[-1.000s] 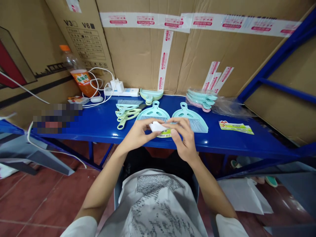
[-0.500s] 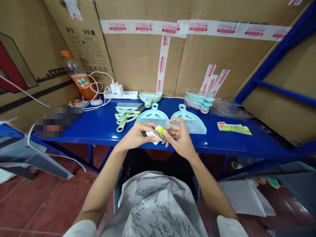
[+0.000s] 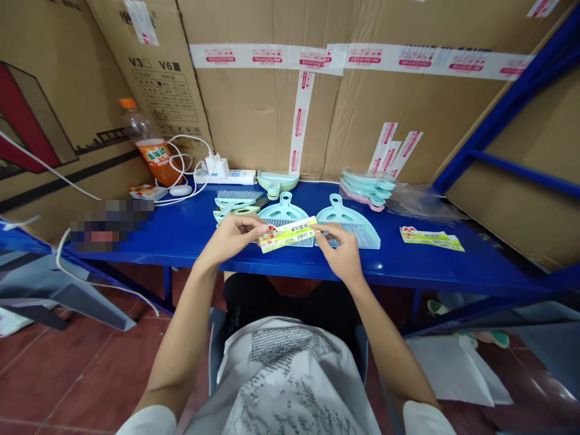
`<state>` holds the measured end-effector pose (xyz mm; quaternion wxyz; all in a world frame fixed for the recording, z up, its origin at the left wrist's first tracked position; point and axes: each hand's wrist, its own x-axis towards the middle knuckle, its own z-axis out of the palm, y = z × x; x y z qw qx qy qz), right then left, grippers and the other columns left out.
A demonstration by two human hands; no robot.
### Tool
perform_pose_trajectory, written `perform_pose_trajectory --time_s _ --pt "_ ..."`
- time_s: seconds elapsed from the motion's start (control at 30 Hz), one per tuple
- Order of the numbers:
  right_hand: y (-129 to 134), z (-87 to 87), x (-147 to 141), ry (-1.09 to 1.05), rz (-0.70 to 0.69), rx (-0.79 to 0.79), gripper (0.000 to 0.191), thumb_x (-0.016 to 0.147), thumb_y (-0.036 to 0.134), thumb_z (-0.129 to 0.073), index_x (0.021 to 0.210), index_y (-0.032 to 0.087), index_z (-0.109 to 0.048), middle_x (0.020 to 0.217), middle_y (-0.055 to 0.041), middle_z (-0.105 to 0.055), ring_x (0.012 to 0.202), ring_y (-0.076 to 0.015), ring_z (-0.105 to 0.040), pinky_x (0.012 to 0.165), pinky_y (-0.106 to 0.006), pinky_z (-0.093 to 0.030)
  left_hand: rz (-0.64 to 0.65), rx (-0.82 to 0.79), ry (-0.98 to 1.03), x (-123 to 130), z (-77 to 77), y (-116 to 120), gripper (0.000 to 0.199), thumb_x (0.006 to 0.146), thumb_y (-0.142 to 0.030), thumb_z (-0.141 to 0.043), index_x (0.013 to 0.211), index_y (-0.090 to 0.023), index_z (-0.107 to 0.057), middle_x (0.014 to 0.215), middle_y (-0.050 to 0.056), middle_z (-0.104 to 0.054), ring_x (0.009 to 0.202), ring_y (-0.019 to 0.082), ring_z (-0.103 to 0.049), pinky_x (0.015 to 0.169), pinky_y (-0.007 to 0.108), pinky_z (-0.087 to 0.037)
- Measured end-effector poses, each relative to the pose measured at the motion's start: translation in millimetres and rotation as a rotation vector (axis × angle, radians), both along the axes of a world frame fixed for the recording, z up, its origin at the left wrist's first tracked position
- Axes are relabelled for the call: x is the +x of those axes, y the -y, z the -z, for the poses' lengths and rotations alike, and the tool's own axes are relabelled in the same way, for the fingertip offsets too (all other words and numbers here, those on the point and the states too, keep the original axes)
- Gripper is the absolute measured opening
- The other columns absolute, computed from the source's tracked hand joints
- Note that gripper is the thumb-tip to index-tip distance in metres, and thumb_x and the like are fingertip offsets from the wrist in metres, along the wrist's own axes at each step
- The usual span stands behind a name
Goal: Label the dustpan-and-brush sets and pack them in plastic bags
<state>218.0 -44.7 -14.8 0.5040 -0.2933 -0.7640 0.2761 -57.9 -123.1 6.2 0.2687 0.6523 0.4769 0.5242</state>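
Between my hands a yellow-green and white printed paper label (image 3: 289,234) is stretched out, its print facing up. My left hand (image 3: 238,237) pinches its left end, and my right hand (image 3: 338,248) pinches the right end. Just behind the label lies one light-blue dustpan (image 3: 285,209) with a brush in it, partly covered by the label. A second light-blue dustpan (image 3: 351,223), also with a brush in it, sits beyond my right hand. Loose brushes (image 3: 235,202) in blue and green lie behind my left hand, partly hidden by it.
More labels (image 3: 430,238) lie at the right of the blue table (image 3: 389,266). Stacked dustpans (image 3: 277,183) stand at the back, and blue and pink brushes (image 3: 369,187) are piled behind the right dustpan. An orange drink bottle (image 3: 156,154), a power strip (image 3: 231,176) and white cables occupy the back left.
The label was folded and bunched between my fingers; now it is opened out flat. My hands have moved apart, each keeping hold of one end.
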Motion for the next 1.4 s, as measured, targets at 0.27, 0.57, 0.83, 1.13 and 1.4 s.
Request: perform_pose_trajectory --time_s 0.27,0.57,0.83,1.13,1.4 --pt "-1.1 14.3 -9.3 0.333 0.113 0.352 0.030 0.101 0.021 -0.064 0.121 0.019 -0.086 0.114 -0.0124 -0.080 0.123 -0.0348 -0.057 0.109 -0.056 -0.056 -0.232 0.021 -0.085 -7.3 15.4 -17.0 0.040 0.084 -0.054 -0.088 0.099 -0.017 -0.087 0.110 0.014 -0.083 0.091 0.025 -0.078 0.080 0.035 -0.064" --pt "8.6 14.9 -14.2 0.535 0.254 0.497 0.037 0.108 0.037 -0.062 0.126 0.012 -0.084 0.146 -0.0230 -0.062 0.147 -0.0436 -0.044 0.122 -0.066 -0.045 -0.421 0.318 -0.687 -0.9 31.1 -28.3 0.022 0.103 -0.024 -0.065 0.106 -0.016 -0.085 0.123 0.017 -0.076 0.120 0.036 -0.068 0.107 0.057 -0.058" --pt "12.6 11.3 -13.7 0.611 0.153 0.529 0.040 0.112 0.038 -0.057 0.136 0.015 -0.080 0.145 -0.0167 -0.072 0.155 -0.0449 -0.041 0.122 -0.067 -0.045 -0.181 0.283 -0.926 18.1 13.4 1.4 0.028 0.109 -0.027 -0.061 0.124 -0.015 -0.082 0.140 0.015 -0.075 0.126 0.034 -0.067 0.110 0.054 -0.058" --pt "10.9 11.2 -11.7 0.653 0.095 0.498 0.037 0.111 0.038 -0.060 0.135 0.020 -0.081 0.146 -0.0163 -0.071 0.153 -0.0441 -0.046 0.122 -0.069 -0.045 -0.192 0.199 -1.065 18.5 15.4 0.4 0.028 0.111 -0.025 -0.058 0.117 -0.016 -0.083 0.135 0.012 -0.079 0.125 0.036 -0.068 0.108 0.054 -0.058" --pt "8.4 6.8 -10.9 0.477 0.086 0.505 0.035 0.109 0.035 -0.061 0.134 0.020 -0.081 0.147 -0.0163 -0.071 0.149 -0.0397 -0.051 0.121 -0.064 -0.048 -0.252 0.216 -1.034 23.5 11.3 5.7 0.028 0.110 -0.026 -0.060 0.123 -0.016 -0.082 0.142 0.015 -0.076 0.127 0.036 -0.067 0.110 0.057 -0.057"
